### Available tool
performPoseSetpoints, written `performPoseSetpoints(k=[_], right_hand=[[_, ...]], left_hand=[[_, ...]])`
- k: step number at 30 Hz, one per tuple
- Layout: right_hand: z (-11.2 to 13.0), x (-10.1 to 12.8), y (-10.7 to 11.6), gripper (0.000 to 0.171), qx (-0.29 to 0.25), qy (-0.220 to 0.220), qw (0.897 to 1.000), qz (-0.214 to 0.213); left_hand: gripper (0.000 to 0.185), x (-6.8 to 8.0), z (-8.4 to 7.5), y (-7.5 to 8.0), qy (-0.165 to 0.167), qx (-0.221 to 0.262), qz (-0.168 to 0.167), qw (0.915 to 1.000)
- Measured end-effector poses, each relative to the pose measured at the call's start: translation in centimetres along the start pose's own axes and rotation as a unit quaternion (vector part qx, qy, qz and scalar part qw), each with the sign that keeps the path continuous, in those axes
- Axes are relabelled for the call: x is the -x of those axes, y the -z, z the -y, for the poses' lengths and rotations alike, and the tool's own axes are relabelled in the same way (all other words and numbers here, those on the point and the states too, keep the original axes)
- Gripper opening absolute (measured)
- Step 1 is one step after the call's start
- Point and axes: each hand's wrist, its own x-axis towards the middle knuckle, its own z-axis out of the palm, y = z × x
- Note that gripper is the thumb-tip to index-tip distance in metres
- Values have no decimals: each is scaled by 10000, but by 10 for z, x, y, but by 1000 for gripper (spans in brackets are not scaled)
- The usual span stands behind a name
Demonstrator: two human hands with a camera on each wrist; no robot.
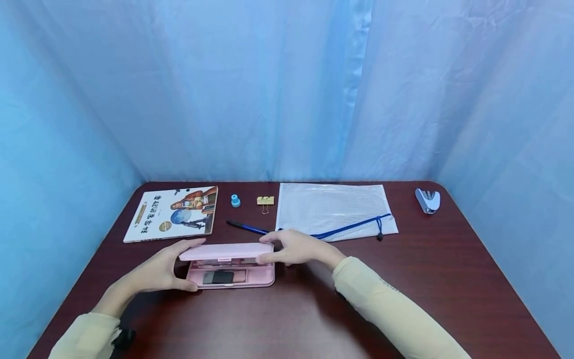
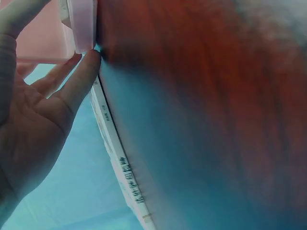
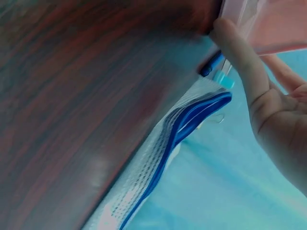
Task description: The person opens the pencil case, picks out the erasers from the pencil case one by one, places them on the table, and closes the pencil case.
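A pink pencil case point(image 1: 260, 279) lies near the middle of the table, its lid point(image 1: 224, 251) raised partway and tilted over the base. Inside the front of the base is a small black-and-grey block point(image 1: 218, 277). My left hand point(image 1: 157, 267) grips the case's left end, thumb at the front corner of the base and fingers by the lid's back edge. At the other end, my right hand point(image 1: 296, 248) holds the lid between thumb and fingers. In the left wrist view, the lid point(image 2: 43, 36) stands beside the fingers; the right wrist view shows fingers at the case point(image 3: 280, 26).
Behind the case lie a book point(image 1: 172, 214), a small blue bottle-shaped item point(image 1: 235, 200), a yellow binder clip point(image 1: 265, 201) and a dark blue pen point(image 1: 246, 227). A white mesh zip pouch point(image 1: 332, 207) is behind my right hand. A stapler point(image 1: 427, 200) sits far right. Curtains surround the table.
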Motion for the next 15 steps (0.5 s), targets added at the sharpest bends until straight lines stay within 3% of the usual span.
performPoseSetpoints(k=[6,11,15], right_hand=[[-6,-4,2,55,-1671,-442,9849,120],[-9,-11,4,58,-2491,-680,9660,-89],[-15,-11,5,61,-2817,-920,9545,-344]], left_hand=[[112,9,4,-1,303,1265,44,9915],[119,11,7,-1,257,1344,-289,9902],[122,8,8,-5,213,1459,-301,9886]])
